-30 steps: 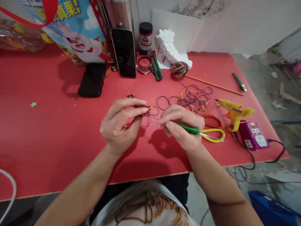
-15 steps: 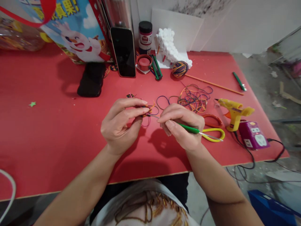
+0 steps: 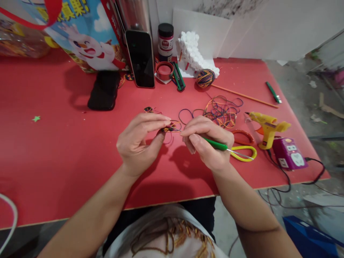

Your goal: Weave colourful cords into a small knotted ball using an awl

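My left hand (image 3: 142, 139) pinches a small multicoloured yarn piece (image 3: 168, 129) between thumb and fingers. In my right hand (image 3: 208, 139) is a green-handled crochet hook (image 3: 216, 144), held like a pen, its thin metal tip reaching the yarn piece. Loose loops of yarn surround the tip. A tangle of multicoloured yarn (image 3: 221, 113) lies beyond my right hand, and farther back sits the yarn ball (image 3: 205, 78). Behind my left fingers rests another small dark yarn piece (image 3: 148, 109).
Scissors with a yellow handle (image 3: 243, 153) lie beside my right hand. Right of them are a yellow glue gun (image 3: 267, 129) and a purple power block (image 3: 290, 154) with cables. At the back stand a phone (image 3: 141, 59), jars and a white model (image 3: 195, 52).
My left fingers have tilted the small yarn piece, and its orange strand no longer sticks up. The hook tip has shifted slightly against it.
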The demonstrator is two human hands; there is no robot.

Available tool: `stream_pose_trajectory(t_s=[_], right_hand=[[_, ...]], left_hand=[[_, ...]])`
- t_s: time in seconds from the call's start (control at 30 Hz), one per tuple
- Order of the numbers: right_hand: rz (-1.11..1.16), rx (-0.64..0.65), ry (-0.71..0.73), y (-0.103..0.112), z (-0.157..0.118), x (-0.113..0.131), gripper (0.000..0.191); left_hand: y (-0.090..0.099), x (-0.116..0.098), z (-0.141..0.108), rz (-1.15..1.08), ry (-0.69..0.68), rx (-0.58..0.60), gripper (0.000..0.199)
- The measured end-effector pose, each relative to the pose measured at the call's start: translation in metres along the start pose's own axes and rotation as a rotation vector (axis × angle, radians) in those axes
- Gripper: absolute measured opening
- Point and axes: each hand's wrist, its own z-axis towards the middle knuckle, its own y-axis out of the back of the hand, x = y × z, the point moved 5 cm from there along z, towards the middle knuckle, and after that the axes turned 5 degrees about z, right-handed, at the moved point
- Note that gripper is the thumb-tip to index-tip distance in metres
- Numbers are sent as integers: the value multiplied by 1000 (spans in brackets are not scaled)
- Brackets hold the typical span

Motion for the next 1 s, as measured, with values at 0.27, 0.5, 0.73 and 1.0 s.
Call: stream_pose_trajectory(t_s=[0.27,0.5,0.73,1.0], right_hand=[[-273,43,119,-8,5,16,24],[-144,18,-34,-8,-1,2,28],[-88,-46,-49,-7,1,-4,8],[-126,-29,30,0,5,0,13]], left_hand=[[-4,6,-6,-103,99,-17,18],[-2,-4,-1,-21,-56,37,25],[-2,-5,0,68,-77,95,20],[-1,11,-8,-36,177,13,16]])
